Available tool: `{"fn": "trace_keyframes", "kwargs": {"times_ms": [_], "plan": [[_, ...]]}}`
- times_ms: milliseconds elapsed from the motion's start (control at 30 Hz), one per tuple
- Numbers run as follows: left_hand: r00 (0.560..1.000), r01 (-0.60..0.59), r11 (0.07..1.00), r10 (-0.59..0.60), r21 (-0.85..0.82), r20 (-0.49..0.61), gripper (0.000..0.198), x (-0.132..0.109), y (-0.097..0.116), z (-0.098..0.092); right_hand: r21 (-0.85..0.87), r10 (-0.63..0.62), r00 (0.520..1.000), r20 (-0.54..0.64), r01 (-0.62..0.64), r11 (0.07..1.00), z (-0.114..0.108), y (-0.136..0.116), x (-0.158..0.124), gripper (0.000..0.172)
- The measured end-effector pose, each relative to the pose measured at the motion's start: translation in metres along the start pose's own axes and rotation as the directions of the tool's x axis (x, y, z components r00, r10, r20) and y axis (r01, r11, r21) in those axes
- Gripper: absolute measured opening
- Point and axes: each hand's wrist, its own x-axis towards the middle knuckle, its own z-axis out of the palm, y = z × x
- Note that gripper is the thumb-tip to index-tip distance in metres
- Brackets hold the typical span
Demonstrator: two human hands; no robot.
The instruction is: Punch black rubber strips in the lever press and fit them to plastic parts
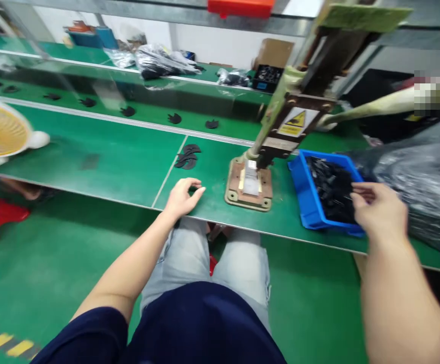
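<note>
My left hand (184, 198) rests at the bench edge with thumb and fingers apart, holding nothing. Just beyond it lies a small pile of curved black parts (189, 155). My right hand (377, 205) is over the right rim of a blue bin (306, 194) full of small black pieces (328, 187). Its fingers are pinched together, and whatever may be between them cannot be made out. Between my hands stands a hand press (280, 134) with a metal fixture (251, 179) on its base; no part is discernible there.
A conveyor belt (149, 114) behind the bench carries several black parts in a row. A fan (2, 131) stands at left. Plastic bags (425, 177) lie right of the bin. The press lever (379, 105) reaches out to the right. Bagged goods (163, 60) sit on the far shelf.
</note>
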Motion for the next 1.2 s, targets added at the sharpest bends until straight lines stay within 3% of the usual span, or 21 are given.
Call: {"fn": "trace_keyframes", "kwargs": {"times_ms": [67, 167, 233, 333, 467, 767, 900, 1000, 1067, 1133, 1200], "plan": [[1.000, -0.004, 1.000, 0.004, -0.003, -0.023, 0.022, -0.001, 0.007, 0.000, 0.247, -0.031, 0.998, -0.060, 0.045, 0.968, -0.010, -0.035, -0.021, 0.034], [0.996, -0.087, 0.995, 0.086, -0.046, -0.019, 0.022, -0.001, 0.040, 0.001, 0.575, -0.057, 0.987, -0.150, 0.134, 0.807, -0.006, -0.101, -0.062, 0.031], [0.983, -0.176, 0.974, 0.182, -0.146, 0.026, 0.022, -0.004, 0.074, 0.002, 0.660, -0.151, 0.968, -0.199, 0.246, 0.710, 0.002, -0.143, -0.093, 0.022], [0.936, -0.296, 0.898, 0.341, -0.327, 0.089, 0.026, -0.011, 0.126, 0.006, 0.740, -0.263, 0.949, -0.174, 0.303, 0.601, 0.011, -0.188, -0.136, 0.029], [0.894, -0.353, 0.832, 0.434, -0.427, 0.108, 0.032, -0.020, 0.154, 0.012, 0.798, -0.339, 0.935, -0.103, 0.281, 0.534, 0.021, -0.206, -0.164, 0.041], [0.891, -0.326, 0.840, 0.427, -0.433, 0.157, 0.009, -0.031, 0.154, 0.008, 0.788, -0.432, 0.899, -0.079, 0.321, 0.525, 0.034, -0.206, -0.177, 0.041], [0.911, -0.319, 0.871, 0.391, -0.374, 0.134, 0.005, -0.014, 0.134, 0.019, 0.697, -0.444, 0.894, -0.067, 0.360, 0.620, 0.022, -0.197, -0.149, 0.039], [0.946, -0.255, 0.932, 0.296, -0.258, 0.133, 0.011, 0.020, 0.106, 0.038, 0.620, -0.316, 0.920, -0.231, 0.389, 0.681, -0.011, -0.192, -0.087, 0.036], [0.956, -0.208, 0.967, 0.233, -0.148, 0.177, 0.015, 0.049, 0.089, 0.053, 0.628, -0.228, 0.885, -0.405, 0.451, 0.635, -0.044, -0.198, -0.036, 0.047], [0.948, -0.204, 0.978, 0.209, -0.046, 0.239, 0.017, 0.075, 0.079, 0.067, 0.632, -0.212, 0.805, -0.555, 0.573, 0.522, -0.080, -0.214, 0.010, 0.053], [0.927, -0.252, 0.967, 0.233, 0.030, 0.293, 0.020, 0.093, 0.076, 0.079, 0.679, -0.268, 0.803, -0.532, 0.594, 0.431, -0.112, -0.236, 0.042, 0.055]]}}
